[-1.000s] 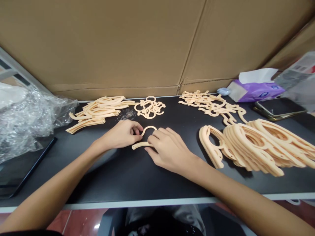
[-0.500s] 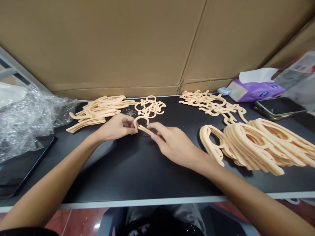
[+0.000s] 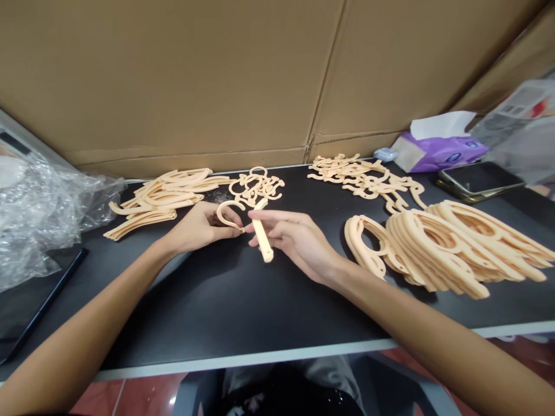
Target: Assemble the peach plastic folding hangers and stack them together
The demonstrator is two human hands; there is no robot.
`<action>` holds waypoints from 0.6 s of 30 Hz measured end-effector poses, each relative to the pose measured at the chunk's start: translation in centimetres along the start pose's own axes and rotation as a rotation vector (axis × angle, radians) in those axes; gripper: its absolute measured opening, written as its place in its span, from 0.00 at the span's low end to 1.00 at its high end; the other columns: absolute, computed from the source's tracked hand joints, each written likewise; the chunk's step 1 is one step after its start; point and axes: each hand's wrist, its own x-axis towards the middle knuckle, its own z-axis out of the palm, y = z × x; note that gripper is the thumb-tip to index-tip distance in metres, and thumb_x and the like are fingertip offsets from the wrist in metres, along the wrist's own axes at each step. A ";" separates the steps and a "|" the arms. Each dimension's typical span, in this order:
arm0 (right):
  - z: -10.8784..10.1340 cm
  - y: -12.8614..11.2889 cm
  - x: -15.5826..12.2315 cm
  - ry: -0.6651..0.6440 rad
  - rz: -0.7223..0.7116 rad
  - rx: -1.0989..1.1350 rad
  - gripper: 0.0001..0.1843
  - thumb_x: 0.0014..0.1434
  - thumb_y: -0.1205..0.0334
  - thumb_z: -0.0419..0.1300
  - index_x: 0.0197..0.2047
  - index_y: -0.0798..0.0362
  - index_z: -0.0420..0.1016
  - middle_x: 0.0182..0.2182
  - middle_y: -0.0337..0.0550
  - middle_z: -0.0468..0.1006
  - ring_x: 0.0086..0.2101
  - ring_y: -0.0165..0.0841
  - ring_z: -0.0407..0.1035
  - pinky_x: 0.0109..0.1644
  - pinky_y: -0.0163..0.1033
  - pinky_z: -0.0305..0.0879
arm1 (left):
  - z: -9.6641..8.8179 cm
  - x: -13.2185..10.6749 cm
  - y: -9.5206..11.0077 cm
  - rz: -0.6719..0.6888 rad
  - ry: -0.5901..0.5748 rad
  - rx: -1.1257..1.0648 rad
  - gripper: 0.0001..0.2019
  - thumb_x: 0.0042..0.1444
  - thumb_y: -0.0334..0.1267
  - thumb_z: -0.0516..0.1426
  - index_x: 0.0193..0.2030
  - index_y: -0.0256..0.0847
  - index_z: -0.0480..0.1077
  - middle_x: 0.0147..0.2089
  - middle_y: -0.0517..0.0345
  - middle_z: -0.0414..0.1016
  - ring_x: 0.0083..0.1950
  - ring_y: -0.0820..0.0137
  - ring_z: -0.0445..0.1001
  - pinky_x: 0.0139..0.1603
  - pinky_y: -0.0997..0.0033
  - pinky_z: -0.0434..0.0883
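My left hand [image 3: 197, 228] pinches a small peach-coloured curved hook piece [image 3: 226, 211] just above the black table [image 3: 243, 300]. My right hand [image 3: 295, 237] holds a short straight peach strip [image 3: 262, 231] between its fingers, close to the hook piece. A pile of small hooks [image 3: 255, 186] lies just beyond both hands. Left of it sits a pile of long curved strips [image 3: 162, 199].
A fanned stack of large peach hanger frames [image 3: 446, 245] fills the right of the table, with loose offcuts [image 3: 364, 179] behind it. A tissue pack [image 3: 437, 150] and phone [image 3: 477, 179] are at the far right, crumpled plastic wrap [image 3: 39, 214] at the left, cardboard [image 3: 260, 75] behind.
The piece has come apart: my left hand carried the hook part left and back, my right hand lifted the straight strip off the table. The view shifted slightly.
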 end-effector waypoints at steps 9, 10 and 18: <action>-0.3 0.1 0.0 0.267 -0.333 -0.324 0.15 0.52 0.52 0.70 0.27 0.52 0.71 0.22 0.32 0.68 0.24 0.24 0.60 0.30 0.34 0.59 | 0.5 0.0 -0.1 -0.006 -0.075 0.070 0.13 0.50 0.46 0.67 0.37 0.38 0.81 0.38 0.54 0.84 0.39 0.66 0.80 0.43 0.68 0.75; -0.4 0.0 0.0 0.291 -0.354 -0.364 0.17 0.56 0.50 0.67 0.26 0.52 0.70 0.21 0.32 0.67 0.23 0.24 0.59 0.29 0.34 0.58 | 0.6 0.0 -0.1 -0.007 -0.077 0.082 0.13 0.50 0.46 0.67 0.36 0.38 0.81 0.38 0.54 0.84 0.38 0.66 0.79 0.42 0.68 0.75; -0.9 0.2 0.4 0.228 -0.182 -0.401 0.12 0.49 0.60 0.68 0.38 0.55 0.80 0.29 0.41 0.82 0.30 0.33 0.76 0.36 0.38 0.69 | 0.9 0.0 -0.5 0.057 -0.077 0.057 0.12 0.51 0.44 0.66 0.37 0.38 0.82 0.38 0.54 0.84 0.38 0.66 0.79 0.43 0.69 0.74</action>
